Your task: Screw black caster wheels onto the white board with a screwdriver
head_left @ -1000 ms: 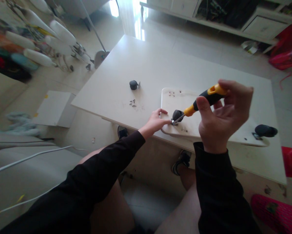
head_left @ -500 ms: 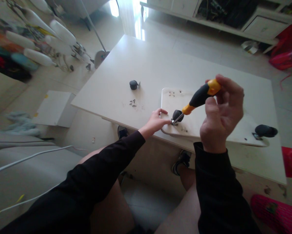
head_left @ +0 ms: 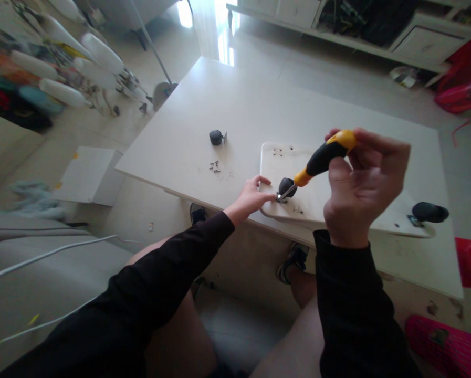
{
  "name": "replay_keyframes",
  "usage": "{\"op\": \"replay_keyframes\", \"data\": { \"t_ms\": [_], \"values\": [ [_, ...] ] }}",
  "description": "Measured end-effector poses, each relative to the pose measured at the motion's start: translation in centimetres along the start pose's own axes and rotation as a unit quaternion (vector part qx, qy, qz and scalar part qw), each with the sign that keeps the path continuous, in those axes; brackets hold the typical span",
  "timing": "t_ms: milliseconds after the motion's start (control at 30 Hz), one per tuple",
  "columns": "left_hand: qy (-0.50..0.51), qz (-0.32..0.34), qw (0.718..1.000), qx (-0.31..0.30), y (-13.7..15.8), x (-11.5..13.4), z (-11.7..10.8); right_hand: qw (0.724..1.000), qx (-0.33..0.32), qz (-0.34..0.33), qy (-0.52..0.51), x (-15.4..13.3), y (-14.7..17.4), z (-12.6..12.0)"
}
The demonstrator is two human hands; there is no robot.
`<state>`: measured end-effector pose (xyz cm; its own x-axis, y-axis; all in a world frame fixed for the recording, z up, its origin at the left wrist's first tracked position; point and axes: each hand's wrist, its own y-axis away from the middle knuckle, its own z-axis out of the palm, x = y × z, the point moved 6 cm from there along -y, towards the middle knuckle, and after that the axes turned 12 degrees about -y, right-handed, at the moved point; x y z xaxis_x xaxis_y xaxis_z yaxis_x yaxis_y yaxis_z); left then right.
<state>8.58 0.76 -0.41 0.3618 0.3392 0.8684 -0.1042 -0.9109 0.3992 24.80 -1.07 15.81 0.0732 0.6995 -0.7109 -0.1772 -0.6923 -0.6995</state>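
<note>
My right hand (head_left: 365,184) is wrapped around the yellow-and-black handle of a screwdriver (head_left: 324,157). The screwdriver slants down to the left, its tip at the metal plate of a black caster (head_left: 287,187). That caster sits on a white board (head_left: 317,207) with rounded corners and screw holes. At the board's left end, my left hand (head_left: 253,195) holds the caster's plate with a fingertip close to the screwdriver tip, its other fingers bent over the board. Whether a screw is under the tip is too small to tell.
Another caster (head_left: 429,212) is on the board's right end. A loose caster (head_left: 216,137) and several small screws (head_left: 215,167) lie on the white table (head_left: 172,136). A white box (head_left: 87,176) stands on the floor at left, a pink basket (head_left: 448,344) at lower right.
My right hand has turned on the screwdriver handle, its knuckles and fingers shifting to the right. The screwdriver tip and my left hand stay in place.
</note>
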Motion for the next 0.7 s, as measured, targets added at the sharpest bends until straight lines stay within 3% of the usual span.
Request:
{"op": "replay_keyframes", "data": {
  "t_ms": [200, 367, 567, 700],
  "values": [
    [0.003, 0.001, 1.0, -0.003, 0.3, 0.3, -0.1, 0.997, 0.02, -0.027, 0.076, -1.3, -0.1, -0.1],
    [-0.006, -0.005, 1.0, 0.002, 0.4, 0.6, -0.3, 0.999, -0.03, 0.004, 0.015, -0.4, 0.0, 0.4],
    [0.01, -0.01, 1.0, -0.011, 0.4, 0.7, -0.2, 0.997, 0.024, -0.036, 0.065, 0.0, 0.0, -0.7],
    [-0.01, -0.007, 1.0, -0.002, 0.3, 0.6, -0.2, 1.0, -0.009, 0.008, 0.004, 0.2, 0.2, -0.2]
  ]
}}
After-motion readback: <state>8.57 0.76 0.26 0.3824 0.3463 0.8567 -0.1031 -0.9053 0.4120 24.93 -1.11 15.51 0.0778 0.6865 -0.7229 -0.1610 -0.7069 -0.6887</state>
